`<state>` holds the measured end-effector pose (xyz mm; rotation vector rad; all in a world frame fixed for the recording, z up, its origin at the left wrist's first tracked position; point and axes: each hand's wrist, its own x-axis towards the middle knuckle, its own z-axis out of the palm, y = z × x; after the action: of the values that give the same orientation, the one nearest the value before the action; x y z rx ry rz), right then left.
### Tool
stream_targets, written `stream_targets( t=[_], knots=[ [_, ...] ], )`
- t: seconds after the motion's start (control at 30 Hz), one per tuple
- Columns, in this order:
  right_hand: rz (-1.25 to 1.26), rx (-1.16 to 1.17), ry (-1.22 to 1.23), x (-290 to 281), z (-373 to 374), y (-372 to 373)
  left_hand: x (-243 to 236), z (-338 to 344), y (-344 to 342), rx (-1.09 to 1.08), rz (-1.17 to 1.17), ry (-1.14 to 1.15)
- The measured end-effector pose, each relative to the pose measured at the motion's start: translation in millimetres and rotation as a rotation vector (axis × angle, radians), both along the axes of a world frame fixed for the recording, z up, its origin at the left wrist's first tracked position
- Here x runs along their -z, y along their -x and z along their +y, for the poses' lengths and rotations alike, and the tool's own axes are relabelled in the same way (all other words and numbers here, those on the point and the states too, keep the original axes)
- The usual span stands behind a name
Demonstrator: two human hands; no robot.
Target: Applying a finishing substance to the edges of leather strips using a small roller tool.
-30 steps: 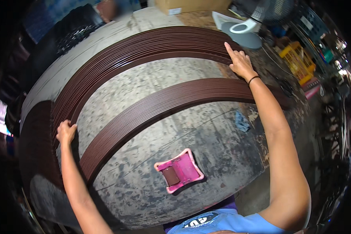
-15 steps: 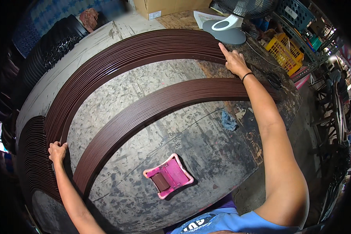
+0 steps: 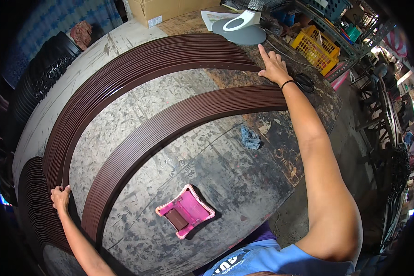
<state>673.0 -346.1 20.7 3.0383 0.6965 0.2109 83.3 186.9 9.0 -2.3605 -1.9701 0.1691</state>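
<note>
My left hand (image 3: pixel 60 199) grips the lower end of a long, arched bundle of ribbed brown strips (image 3: pixel 120 73), its fingers curled over them. My right hand (image 3: pixel 274 69) has its fingers spread and index stretched out, with the thumb beside that bundle’s right end. A second curved brown bundle (image 3: pixel 138 140) lies nearer me, passing close below my right hand. Beside my left hand is a dark, closely ridged stack (image 3: pixel 33 202). A pink open holder (image 3: pixel 193 208) with a brown piece (image 3: pixel 177 219) rests on the worktable (image 3: pixel 225 175).
A grey fan base (image 3: pixel 246 36), cardboard box (image 3: pixel 172 10) and black scissors (image 3: pixel 303 82) are at the back. A blue rag (image 3: pixel 250 138) lies on the tabletop. Yellow crates (image 3: pixel 315 50) and metal shelving stand at right; black coiled strips (image 3: pixel 39 80) are at far left.
The view has shifted, moving the table’s contents leftward in the picture. My left hand has come down along the outer bundle toward me; my right hand remains near its far end.
</note>
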Motion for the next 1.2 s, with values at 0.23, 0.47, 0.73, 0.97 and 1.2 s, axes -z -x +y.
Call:
stream_targets(
  t=[0.23, 0.47, 0.73, 0.97, 1.2],
  knots=[
    [-0.070, -0.009, -0.040, 7, 10, -5, -7, -11, -3, -0.019, -0.019, -0.026],
    [-0.134, -0.019, -0.042, 18, 13, -9, -10, -14, 3, -0.028, 0.020, -0.018],
    [-0.407, -0.461, -0.295, -6, -13, -4, -10, -10, 14, 0.041, 0.055, -0.028],
    [-0.250, -0.452, -0.464, -7, -56, 86, -4, 3, 23, 0.077, -0.031, -0.146],
    [-0.097, -0.509, -0.491, 9, -79, 188, 7, 14, 25, 0.076, -0.072, -0.214]
  ],
)
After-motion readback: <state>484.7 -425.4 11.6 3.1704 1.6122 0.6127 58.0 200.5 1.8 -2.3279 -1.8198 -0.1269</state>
